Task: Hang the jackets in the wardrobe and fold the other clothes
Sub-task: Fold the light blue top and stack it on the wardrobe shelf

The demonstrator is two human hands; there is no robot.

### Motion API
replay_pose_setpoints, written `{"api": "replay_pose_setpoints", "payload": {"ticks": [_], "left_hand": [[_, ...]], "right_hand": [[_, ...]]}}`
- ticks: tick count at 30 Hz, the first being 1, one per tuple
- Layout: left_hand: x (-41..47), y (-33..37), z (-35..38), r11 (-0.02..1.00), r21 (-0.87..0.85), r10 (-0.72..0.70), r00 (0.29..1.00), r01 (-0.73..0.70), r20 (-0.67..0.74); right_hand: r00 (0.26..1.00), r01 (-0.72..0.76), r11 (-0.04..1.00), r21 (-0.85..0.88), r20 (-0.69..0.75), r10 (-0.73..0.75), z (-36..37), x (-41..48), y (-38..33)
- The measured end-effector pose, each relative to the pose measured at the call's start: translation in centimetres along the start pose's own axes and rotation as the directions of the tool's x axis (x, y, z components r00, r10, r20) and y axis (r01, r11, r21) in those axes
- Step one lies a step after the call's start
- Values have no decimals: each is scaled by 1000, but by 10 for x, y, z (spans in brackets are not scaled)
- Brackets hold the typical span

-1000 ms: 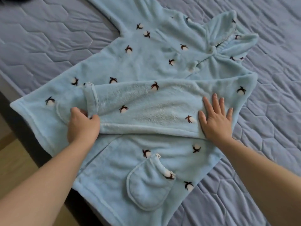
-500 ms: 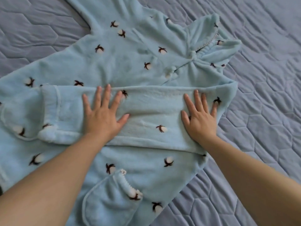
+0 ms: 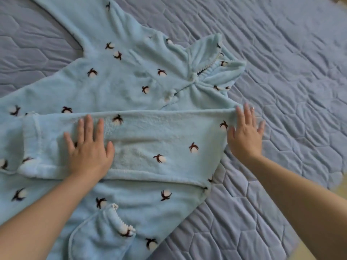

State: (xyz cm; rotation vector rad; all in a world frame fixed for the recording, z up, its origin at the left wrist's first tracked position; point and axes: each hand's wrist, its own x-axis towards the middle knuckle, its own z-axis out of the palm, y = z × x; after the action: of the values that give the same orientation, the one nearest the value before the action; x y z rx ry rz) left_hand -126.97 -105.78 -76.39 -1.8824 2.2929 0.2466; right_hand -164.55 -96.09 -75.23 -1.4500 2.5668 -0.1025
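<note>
One fold looks done. The pale blue fleece top (image 3: pixel 120 85) lies spread flat on the quilted bedcover (image 3: pixel 281 53), and its near sleeve (image 3: pixel 159 139) is laid across the body with the cuff (image 3: pixel 32 139) at far left. The other sleeve (image 3: pixel 78 17) stretches away at upper left and the body is unfolded, so I judge this garment barely begun; no wardrobe or jackets are in view. The left hand (image 3: pixel 88 151) lies flat on the crossed sleeve towards the cuff end, fingers straight and spread, gripping nothing. Below it sits a patch pocket (image 3: pixel 97 239). Further right the collar (image 3: pixel 212 61) is bunched. The right hand (image 3: pixel 246 136) – also flat, fingers straight – rests at the shoulder fold on the garment's right edge, partly over the cover.
</note>
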Motion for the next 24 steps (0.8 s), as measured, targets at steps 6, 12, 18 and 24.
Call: {"api": "replay_pose_setpoints", "payload": {"ticks": [6, 12, 18, 24], "left_hand": [[24, 50, -5, 948, 36, 314, 949, -315, 27], [38, 68, 18, 954, 121, 262, 958, -275, 112], [38, 57, 10, 981, 150, 110, 987, -126, 114], [-17, 2, -5, 992, 19, 124, 992, -124, -22]], "right_hand": [[880, 440, 863, -247, 310, -360, -26, 60, -10], [921, 226, 844, -486, 389, -23, -36, 80, 24], [905, 9, 935, -354, 400, 143, -28, 71, -1], [957, 181, 960, -215, 262, -122, -20, -29, -43]]}}
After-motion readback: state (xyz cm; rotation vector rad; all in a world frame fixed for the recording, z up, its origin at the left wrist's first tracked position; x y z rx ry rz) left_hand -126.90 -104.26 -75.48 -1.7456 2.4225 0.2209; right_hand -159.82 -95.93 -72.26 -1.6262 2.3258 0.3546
